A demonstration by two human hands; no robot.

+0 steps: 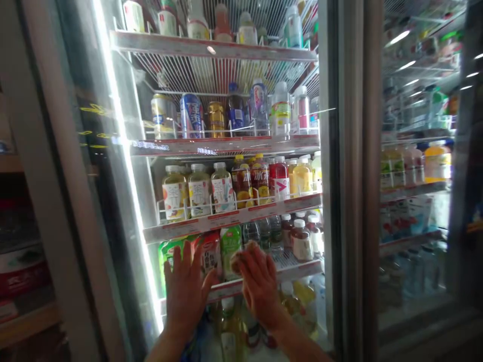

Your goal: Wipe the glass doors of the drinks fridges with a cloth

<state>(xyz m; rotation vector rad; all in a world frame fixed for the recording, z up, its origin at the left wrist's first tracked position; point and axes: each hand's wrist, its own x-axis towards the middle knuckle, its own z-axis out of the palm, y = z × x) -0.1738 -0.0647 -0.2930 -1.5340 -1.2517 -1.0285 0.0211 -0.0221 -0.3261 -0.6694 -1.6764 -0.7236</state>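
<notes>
My left hand (185, 289) is spread with its fingers apart and pointing up, its palm toward the glass door (90, 166) of a lit drinks cooler. It appears to lie flat on the glass, in front of the lower shelves. To its right, my right hand (260, 284) presses a crumpled beige-brown cloth (237, 262) toward the same pane. Part of the cloth is hidden under the fingers. Behind the glass, near both hands, stand a red pack (211, 251) and a green pack (231, 246).
Several cooler shelves hold bottles and cans, such as a blue can (191, 115) and tea bottles (222, 188). A metal door frame (354, 181) separates this door from a second cooler (415, 196) at right. Wooden shelving (30, 322) stands at left.
</notes>
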